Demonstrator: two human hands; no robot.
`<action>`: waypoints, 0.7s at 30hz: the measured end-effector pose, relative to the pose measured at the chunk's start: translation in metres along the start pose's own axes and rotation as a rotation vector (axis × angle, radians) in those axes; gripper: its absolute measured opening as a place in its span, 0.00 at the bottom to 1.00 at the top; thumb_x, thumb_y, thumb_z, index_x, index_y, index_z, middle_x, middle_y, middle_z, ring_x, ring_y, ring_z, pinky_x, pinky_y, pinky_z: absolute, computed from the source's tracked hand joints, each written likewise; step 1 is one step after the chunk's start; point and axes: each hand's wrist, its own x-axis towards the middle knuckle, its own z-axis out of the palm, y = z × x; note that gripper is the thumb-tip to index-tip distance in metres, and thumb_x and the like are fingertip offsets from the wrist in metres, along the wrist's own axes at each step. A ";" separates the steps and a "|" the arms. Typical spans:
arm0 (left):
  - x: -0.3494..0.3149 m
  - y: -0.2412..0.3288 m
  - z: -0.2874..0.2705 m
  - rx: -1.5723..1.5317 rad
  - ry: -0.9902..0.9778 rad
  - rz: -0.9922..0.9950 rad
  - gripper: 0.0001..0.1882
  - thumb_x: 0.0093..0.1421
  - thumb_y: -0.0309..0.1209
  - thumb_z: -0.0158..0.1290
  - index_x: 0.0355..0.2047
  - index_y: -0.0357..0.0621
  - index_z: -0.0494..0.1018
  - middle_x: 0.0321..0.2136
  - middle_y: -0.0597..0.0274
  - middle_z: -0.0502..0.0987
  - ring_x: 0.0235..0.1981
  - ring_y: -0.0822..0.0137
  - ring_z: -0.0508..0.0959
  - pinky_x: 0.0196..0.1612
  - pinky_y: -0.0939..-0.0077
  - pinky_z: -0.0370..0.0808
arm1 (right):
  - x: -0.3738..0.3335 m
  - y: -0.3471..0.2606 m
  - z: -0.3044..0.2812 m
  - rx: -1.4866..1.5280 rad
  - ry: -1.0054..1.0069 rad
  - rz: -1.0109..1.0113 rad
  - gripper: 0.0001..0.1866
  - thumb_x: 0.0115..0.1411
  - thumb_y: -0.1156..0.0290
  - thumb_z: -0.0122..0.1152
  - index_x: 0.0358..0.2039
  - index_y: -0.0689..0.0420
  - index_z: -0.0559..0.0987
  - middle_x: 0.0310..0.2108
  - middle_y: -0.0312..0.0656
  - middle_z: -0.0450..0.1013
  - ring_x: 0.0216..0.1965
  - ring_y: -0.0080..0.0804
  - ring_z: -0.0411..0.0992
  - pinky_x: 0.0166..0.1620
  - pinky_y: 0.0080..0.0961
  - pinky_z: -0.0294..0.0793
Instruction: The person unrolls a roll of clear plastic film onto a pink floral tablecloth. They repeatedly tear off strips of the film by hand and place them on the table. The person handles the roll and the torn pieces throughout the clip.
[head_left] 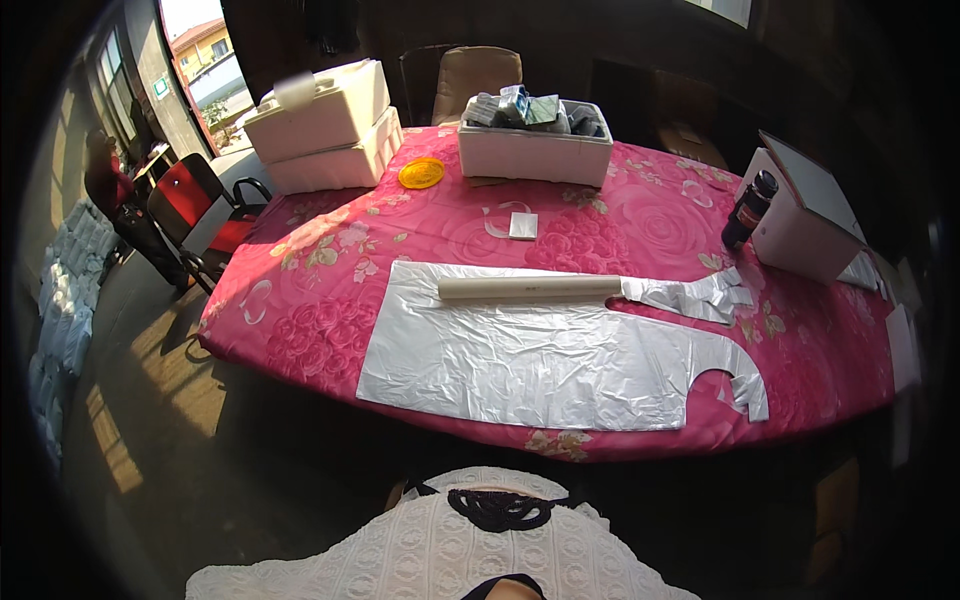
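Neither my left hand nor my right hand is in the picture. In front of me a silvery-white plastic vest bag (520, 360) lies spread flat and creased on the table, its two handles toward the right. A pale, straight pipe (530, 288) rests across the bag's far edge, its right end against the far handle. Beyond the pipe lies a small white square (523, 226), perhaps a folded sheet or packet. My white lace garment (430, 550) with a dark braided trim fills the bottom.
A pink floral cloth covers the table (310, 330). At its far side stand stacked foam boxes (325, 125), a yellow dish (421, 173) and a foam box of packets (535, 155). A dark bottle (750, 208) and white box (800, 225) stand right. Far left, a person (125, 200) is near a red chair (195, 205).
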 end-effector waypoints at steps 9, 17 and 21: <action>-0.004 0.001 -0.001 -0.027 -0.012 0.016 0.19 0.50 0.40 0.52 0.38 0.40 0.74 0.37 0.45 0.76 0.41 0.49 0.74 0.42 0.61 0.71 | 0.059 -0.046 -0.044 -0.017 0.217 -0.112 0.20 0.49 0.57 0.57 0.36 0.60 0.78 0.31 0.45 0.76 0.32 0.37 0.74 0.34 0.28 0.73; -0.014 -0.002 0.000 -0.038 -0.018 0.020 0.20 0.50 0.40 0.52 0.40 0.40 0.74 0.37 0.45 0.75 0.42 0.48 0.74 0.43 0.61 0.71 | 0.088 -0.072 -0.058 -0.055 0.267 -0.167 0.20 0.49 0.57 0.58 0.36 0.60 0.78 0.32 0.46 0.76 0.33 0.38 0.74 0.36 0.28 0.73; -0.011 0.000 -0.002 -0.036 -0.029 0.028 0.20 0.50 0.40 0.52 0.40 0.40 0.74 0.38 0.44 0.75 0.42 0.48 0.74 0.43 0.61 0.71 | 0.097 -0.078 -0.063 -0.061 0.277 -0.175 0.20 0.49 0.57 0.58 0.36 0.60 0.78 0.33 0.46 0.76 0.34 0.39 0.74 0.37 0.29 0.72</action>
